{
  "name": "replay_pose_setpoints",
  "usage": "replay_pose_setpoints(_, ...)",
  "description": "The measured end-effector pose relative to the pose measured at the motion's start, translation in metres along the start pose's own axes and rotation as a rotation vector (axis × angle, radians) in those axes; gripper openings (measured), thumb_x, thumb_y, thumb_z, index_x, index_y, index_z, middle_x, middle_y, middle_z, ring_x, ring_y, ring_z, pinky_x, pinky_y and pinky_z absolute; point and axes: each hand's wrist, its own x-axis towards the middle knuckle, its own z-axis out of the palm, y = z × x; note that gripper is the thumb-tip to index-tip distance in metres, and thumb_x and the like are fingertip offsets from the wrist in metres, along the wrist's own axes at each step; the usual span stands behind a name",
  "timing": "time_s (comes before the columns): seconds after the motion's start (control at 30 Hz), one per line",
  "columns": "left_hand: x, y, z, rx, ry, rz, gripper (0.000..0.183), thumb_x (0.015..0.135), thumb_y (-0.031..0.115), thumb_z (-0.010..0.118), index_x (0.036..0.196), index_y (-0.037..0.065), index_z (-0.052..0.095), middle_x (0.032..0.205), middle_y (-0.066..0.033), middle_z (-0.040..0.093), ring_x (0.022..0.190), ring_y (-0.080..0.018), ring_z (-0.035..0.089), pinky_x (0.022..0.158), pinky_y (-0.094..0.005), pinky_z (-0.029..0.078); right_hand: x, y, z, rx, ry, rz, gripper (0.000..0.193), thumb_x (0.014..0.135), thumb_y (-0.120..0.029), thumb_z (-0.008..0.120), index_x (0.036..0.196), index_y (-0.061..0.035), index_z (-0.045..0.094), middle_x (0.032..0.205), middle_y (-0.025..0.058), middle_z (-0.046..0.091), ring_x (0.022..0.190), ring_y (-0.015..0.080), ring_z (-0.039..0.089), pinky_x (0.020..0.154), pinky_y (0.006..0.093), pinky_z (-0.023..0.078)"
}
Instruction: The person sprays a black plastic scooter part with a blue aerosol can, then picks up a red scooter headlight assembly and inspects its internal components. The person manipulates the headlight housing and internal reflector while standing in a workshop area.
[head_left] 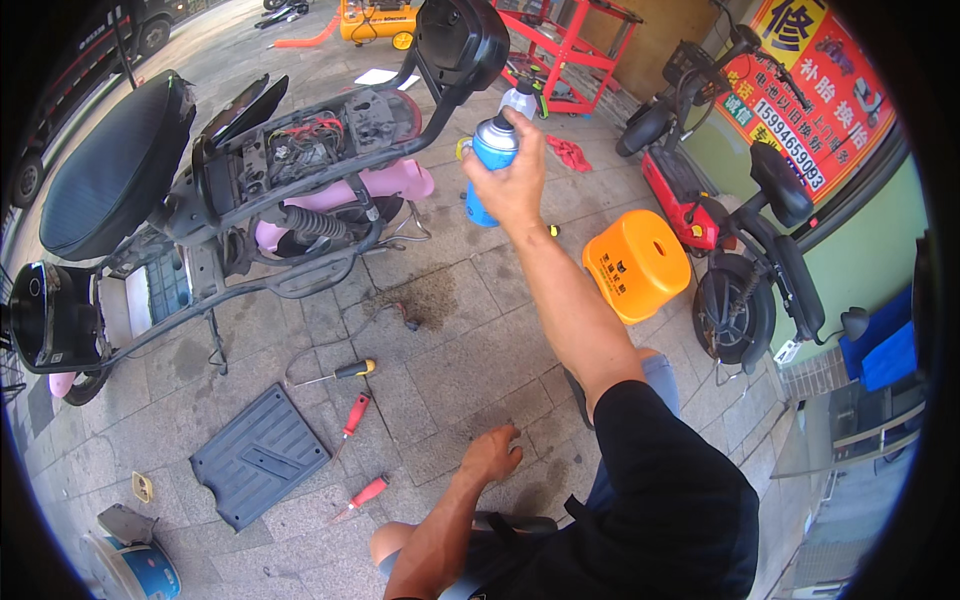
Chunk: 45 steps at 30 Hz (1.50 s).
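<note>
My right hand (517,182) is stretched forward and wrapped around a blue spray can (494,148), one finger at its top. The can is upright, close to the rear of a partly stripped electric scooter (300,165); whether it sprays I cannot tell. The scooter shows bare frame bars, exposed wiring, a shock absorber and pink body panels. Low over the paving hangs my left hand (490,455), loosely bent, fingers apart, with nothing visible in it. Nearest to it are two red-handled screwdrivers (369,491) and a yellow-and-black-handled screwdriver (354,369).
A black ribbed plastic panel (262,455) lies on the paving, with a bucket (140,568) beyond it. To the right stand an orange stool (637,265) and a red electric scooter (680,200). A red tool cart (565,50) and yellow air compressor (378,20) are farther back.
</note>
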Motion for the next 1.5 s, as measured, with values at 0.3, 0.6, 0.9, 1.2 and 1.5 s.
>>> replay_pose_setpoints(0.3,0.0,0.001,-0.001,-0.009,-0.01,-0.008,0.04,0.086,0.027,0.062,0.119,0.005,0.066,0.12,-0.0205,0.067,0.113,-0.0381,0.062,0.097,-0.0456,0.05,-0.002,0.008,-0.006,-0.027,-0.053,-0.015,0.07,0.069,-0.015,0.083,0.131,-0.0046,0.051,0.116,0.0157,0.058,0.107,0.0304,0.06,0.095,0.0409,0.048)
replay_pose_setpoints(0.6,0.024,0.004,-0.004,0.043,0.015,0.006,0.04,0.086,0.027,0.062,0.119,0.005,0.066,0.118,-0.0203,0.067,0.112,-0.0379,0.063,0.096,-0.0462,0.05,0.024,0.028,-0.035,0.311,-0.036,0.26,0.074,0.072,-0.005,0.081,0.137,-0.0036,0.044,0.124,0.0139,0.055,0.111,0.0208,0.059,0.096,0.0366,0.049)
replay_pose_setpoints(0.9,0.024,0.056,0.041,-0.166,0.016,-0.204,0.042,0.086,0.028,0.062,0.121,0.005,0.065,0.118,-0.0195,0.068,0.114,-0.037,0.062,0.098,-0.0451,0.049,0.05,0.08,-0.107,0.121,-0.46,0.272,0.081,0.073,-0.008,0.084,0.141,-0.0019,0.04,0.128,0.0148,0.052,0.117,0.0236,0.055,0.101,0.0381,0.046)
replay_pose_setpoints(1.2,-0.076,0.276,0.08,-0.376,0.065,-0.631,0.035,0.087,0.03,0.063,0.11,0.004,0.069,0.102,-0.0195,0.073,0.099,-0.0371,0.069,0.09,-0.0445,0.054,0.14,0.08,-0.274,0.161,-0.729,0.717,0.077,0.074,-0.004,0.083,0.139,-0.0013,0.041,0.123,0.0149,0.056,0.112,0.0233,0.059,0.098,0.0376,0.048)
replay_pose_setpoints(1.5,0.046,0.462,-0.102,-0.443,0.353,-0.648,0.031,0.088,0.024,0.064,0.109,0.001,0.068,0.104,-0.0186,0.073,0.101,-0.033,0.07,0.088,-0.0422,0.055,0.289,0.104,-0.339,0.136,-0.72,0.763,0.075,0.072,-0.008,0.085,0.135,-0.002,0.046,0.124,0.0163,0.056,0.116,0.0284,0.058,0.102,0.0389,0.045)
